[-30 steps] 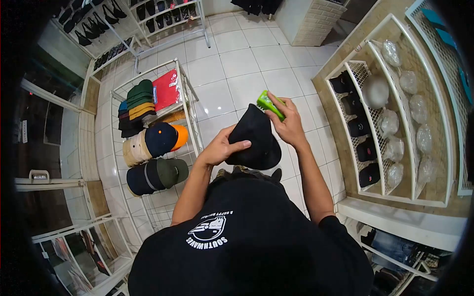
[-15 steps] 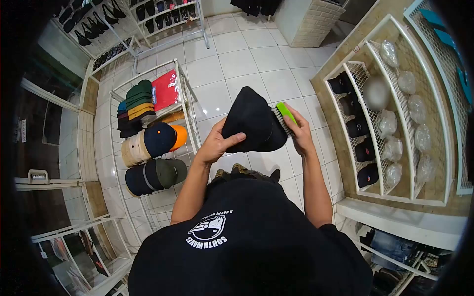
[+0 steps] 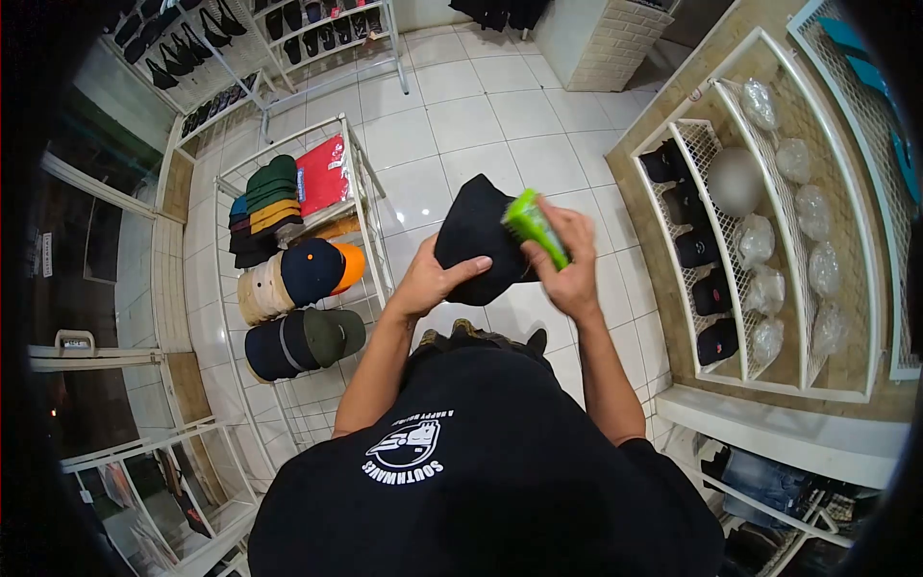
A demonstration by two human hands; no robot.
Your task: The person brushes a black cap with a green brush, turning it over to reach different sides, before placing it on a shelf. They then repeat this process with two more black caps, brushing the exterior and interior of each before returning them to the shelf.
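A black cap (image 3: 471, 236) is held up in front of my chest. My left hand (image 3: 423, 281) grips its left side, with the thumb lying across the fabric. In my right hand (image 3: 569, 260) is a bright green brush (image 3: 536, 229), slightly blurred, tilted at the cap's right side. Its bristle side faces the cap; whether the bristles touch the fabric I cannot tell.
To the left a white wire rack (image 3: 361, 183) bears stacked caps (image 3: 308, 341) and a red packaged item (image 3: 322, 175). On the right, wall shelves (image 3: 755, 370) hold black caps and plastic-wrapped items. White floor tiles (image 3: 466, 125) lie ahead.
My right hand and the green brush have moved left and turned, now over the cap's right part. The cap has shifted and tilted slightly in my left hand.
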